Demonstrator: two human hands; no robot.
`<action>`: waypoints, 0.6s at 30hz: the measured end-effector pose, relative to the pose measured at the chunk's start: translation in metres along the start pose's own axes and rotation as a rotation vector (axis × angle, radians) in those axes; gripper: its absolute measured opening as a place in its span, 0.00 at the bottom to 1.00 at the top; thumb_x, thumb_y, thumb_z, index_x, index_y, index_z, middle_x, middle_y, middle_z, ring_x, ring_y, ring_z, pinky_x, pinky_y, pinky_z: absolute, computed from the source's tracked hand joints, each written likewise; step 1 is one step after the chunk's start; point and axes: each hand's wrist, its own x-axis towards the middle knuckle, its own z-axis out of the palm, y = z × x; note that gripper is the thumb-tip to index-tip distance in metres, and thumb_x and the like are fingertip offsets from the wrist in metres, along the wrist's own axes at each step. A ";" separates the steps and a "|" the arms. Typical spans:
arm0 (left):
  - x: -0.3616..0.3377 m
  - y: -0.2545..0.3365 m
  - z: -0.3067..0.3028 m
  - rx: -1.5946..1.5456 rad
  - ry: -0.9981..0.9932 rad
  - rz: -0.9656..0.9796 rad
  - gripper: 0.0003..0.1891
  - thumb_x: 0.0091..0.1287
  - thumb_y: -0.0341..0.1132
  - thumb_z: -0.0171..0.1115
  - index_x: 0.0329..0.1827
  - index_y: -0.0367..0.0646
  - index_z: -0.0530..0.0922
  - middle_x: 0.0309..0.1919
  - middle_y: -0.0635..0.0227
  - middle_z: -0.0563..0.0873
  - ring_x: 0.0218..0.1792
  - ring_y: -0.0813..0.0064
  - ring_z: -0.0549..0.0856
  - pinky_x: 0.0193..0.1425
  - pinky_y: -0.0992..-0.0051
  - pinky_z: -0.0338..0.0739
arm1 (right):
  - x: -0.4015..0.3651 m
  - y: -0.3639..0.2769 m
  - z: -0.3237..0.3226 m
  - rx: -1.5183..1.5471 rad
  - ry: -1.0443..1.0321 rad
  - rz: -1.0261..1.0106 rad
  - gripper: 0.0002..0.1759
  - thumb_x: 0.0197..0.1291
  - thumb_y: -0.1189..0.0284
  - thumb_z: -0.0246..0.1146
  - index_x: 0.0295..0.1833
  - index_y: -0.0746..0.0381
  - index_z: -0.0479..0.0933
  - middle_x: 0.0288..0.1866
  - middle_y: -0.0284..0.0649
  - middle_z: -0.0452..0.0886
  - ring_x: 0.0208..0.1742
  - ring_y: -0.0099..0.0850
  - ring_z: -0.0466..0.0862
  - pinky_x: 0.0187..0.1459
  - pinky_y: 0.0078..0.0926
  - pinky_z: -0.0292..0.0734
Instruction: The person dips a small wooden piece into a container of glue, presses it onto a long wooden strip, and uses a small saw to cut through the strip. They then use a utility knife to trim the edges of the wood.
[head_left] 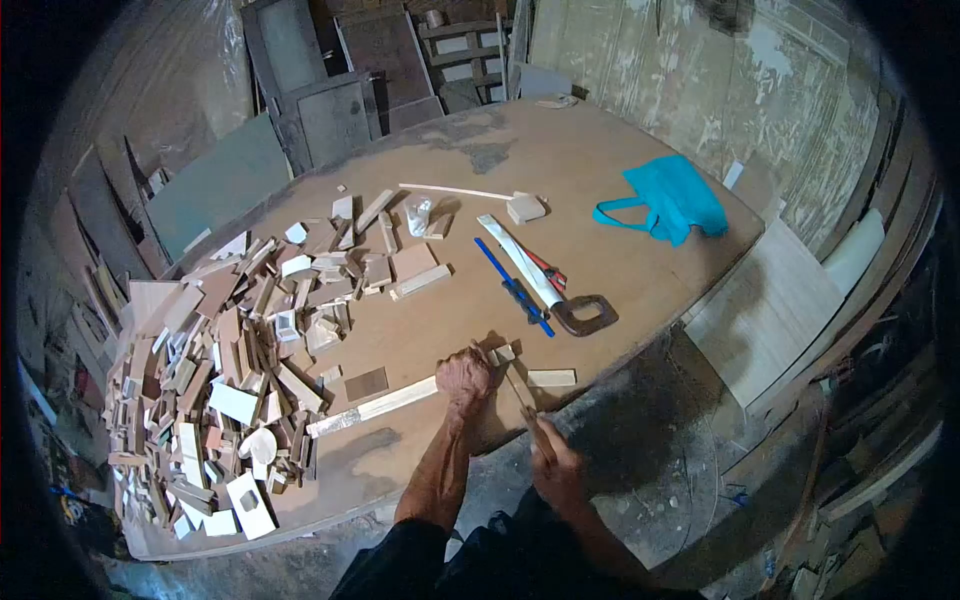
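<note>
My left hand (466, 378) is closed over a long pale wooden strip (385, 404), pressing it to the tabletop near the front edge. The strip's other end (552, 378) shows to the right of the hand. In my right hand (560, 470), fingers wrapped round its near end, is a long, narrow, flat tool (520, 390). It slants across the strip, its far end by a small wood block (502, 354) beside my left knuckles. I cannot tell the tool's exact kind. A brown rectangular piece (366, 384) lies left of my left hand.
A big heap of wood offcuts (235, 370) covers the table's left side. Beyond my hands lie a handsaw (585, 315) with a pale-covered blade, a blue bar-like tool (512, 285) and a red-handled tool (552, 275). A turquoise bag (680, 200) sits at the right edge.
</note>
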 end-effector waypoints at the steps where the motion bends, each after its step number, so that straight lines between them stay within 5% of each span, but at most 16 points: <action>1: 0.000 -0.001 0.003 0.005 0.006 0.009 0.24 0.72 0.45 0.50 0.21 0.43 0.84 0.20 0.52 0.85 0.21 0.53 0.86 0.37 0.58 0.80 | 0.007 0.007 0.007 -0.030 0.025 -0.035 0.30 0.64 0.79 0.55 0.72 0.57 0.69 0.64 0.49 0.79 0.32 0.48 0.86 0.34 0.39 0.83; 3: 0.004 -0.007 0.002 0.014 -0.014 -0.015 0.23 0.72 0.45 0.51 0.21 0.44 0.84 0.21 0.52 0.86 0.23 0.53 0.87 0.37 0.58 0.80 | 0.013 0.013 0.021 0.051 -0.074 0.198 0.29 0.63 0.78 0.56 0.72 0.57 0.70 0.58 0.51 0.81 0.31 0.48 0.86 0.32 0.38 0.82; 9: 0.008 -0.006 0.003 0.017 0.042 0.027 0.23 0.73 0.44 0.52 0.21 0.44 0.84 0.21 0.52 0.86 0.23 0.55 0.87 0.37 0.58 0.79 | 0.007 0.008 0.010 0.042 0.107 0.003 0.27 0.61 0.76 0.61 0.68 0.60 0.72 0.31 0.53 0.81 0.26 0.49 0.84 0.29 0.39 0.79; 13: 0.003 -0.005 -0.004 0.060 0.051 0.008 0.22 0.72 0.44 0.52 0.22 0.43 0.85 0.22 0.53 0.86 0.22 0.55 0.86 0.36 0.59 0.79 | 0.030 -0.001 0.018 0.058 -0.048 0.258 0.26 0.63 0.74 0.60 0.68 0.60 0.72 0.32 0.53 0.82 0.25 0.50 0.83 0.30 0.39 0.79; 18: 0.009 -0.011 0.002 0.033 0.042 0.052 0.23 0.72 0.43 0.52 0.21 0.42 0.84 0.21 0.53 0.86 0.21 0.54 0.86 0.35 0.59 0.79 | 0.005 0.014 0.019 0.021 0.076 -0.003 0.28 0.61 0.76 0.61 0.69 0.58 0.72 0.31 0.56 0.81 0.28 0.51 0.83 0.31 0.42 0.79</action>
